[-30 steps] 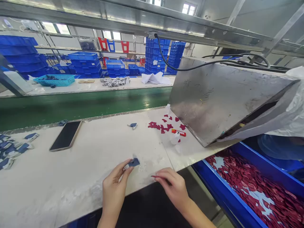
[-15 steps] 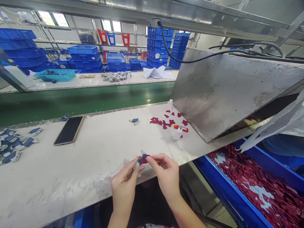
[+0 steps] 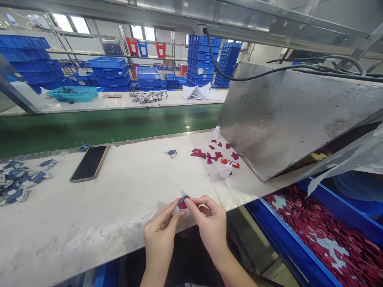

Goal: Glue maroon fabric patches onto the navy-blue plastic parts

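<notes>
Over the front edge of the white table, my left hand (image 3: 161,229) pinches a small blue-and-white plastic part (image 3: 183,196) between thumb and fingers. My right hand (image 3: 211,223) presses a dark red piece (image 3: 182,205) against that part with its thumb and forefinger. Fingers cover much of both, so how they fit together is hidden. Beyond my hands lies another small blue-and-white part (image 3: 171,153). Flat dark red pieces (image 3: 209,154) are scattered to its right, near a small white bottle (image 3: 226,170) and a red-and-yellow tube (image 3: 230,163).
A phone (image 3: 89,163) lies on the left, beside a pile of blue-and-white parts (image 3: 20,179). At the right stands a slanted metal box (image 3: 287,115). Below it, a blue bin (image 3: 287,227) holds many red pieces. A green belt (image 3: 134,124) runs behind the table.
The view has shifted slightly. My hands stay together, and the held part has turned a little, with the red piece now facing the camera more.
</notes>
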Tool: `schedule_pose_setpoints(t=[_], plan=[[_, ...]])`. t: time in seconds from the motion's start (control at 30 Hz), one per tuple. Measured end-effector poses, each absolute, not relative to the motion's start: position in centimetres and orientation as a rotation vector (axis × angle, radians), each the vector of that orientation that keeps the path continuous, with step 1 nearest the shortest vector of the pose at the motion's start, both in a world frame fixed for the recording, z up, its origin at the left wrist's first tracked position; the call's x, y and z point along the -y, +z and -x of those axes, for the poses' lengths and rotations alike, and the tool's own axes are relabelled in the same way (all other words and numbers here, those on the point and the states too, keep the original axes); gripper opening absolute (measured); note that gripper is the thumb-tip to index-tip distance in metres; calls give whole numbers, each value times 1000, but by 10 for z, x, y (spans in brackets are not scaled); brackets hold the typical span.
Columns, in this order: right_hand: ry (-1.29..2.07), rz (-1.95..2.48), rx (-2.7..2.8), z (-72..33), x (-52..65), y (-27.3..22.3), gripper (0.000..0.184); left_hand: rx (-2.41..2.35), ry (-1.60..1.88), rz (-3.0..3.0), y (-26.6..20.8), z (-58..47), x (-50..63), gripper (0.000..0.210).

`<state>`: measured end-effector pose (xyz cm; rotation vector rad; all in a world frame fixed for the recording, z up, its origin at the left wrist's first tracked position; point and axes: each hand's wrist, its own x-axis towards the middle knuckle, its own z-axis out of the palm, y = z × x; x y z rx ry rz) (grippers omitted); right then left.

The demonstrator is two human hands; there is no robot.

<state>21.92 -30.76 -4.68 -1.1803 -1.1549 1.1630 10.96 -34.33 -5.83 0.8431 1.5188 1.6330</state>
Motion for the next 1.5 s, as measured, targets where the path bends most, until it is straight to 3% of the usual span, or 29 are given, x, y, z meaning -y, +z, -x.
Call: schedule_pose_setpoints(t=[0.33, 0.73, 0.83, 0.93, 1.03, 1.1, 1.27, 1.5], plan=[[689, 1039, 1420, -220, 312, -49, 5, -1520, 1652, -1030, -56, -107, 344, 25], [431, 966, 1527, -221, 316, -44, 12, -1457, 1688, -829, -50, -109, 344, 22], [587, 985, 1434, -221, 315, -44, 8, -1427, 1684, -795, -48, -109, 344, 23], [1050, 977, 1223, -226, 309, -44, 6, -1419, 1695, -776, -42, -112, 344, 22], [1516, 876, 1083, -234, 301, -43, 25, -1407, 1702, -818, -38, -115, 345, 20], [1646, 804, 1131, -238, 296, -42, 34, -1403, 1707, -879, -37, -116, 346, 18], [1571, 733, 1258, -240, 294, -42, 20, -1491, 1709, -1076, -41, -118, 348, 13], [1355, 778, 1290, -236, 301, -48, 16, -1637, 1669, -1290, -43, -124, 350, 15]])
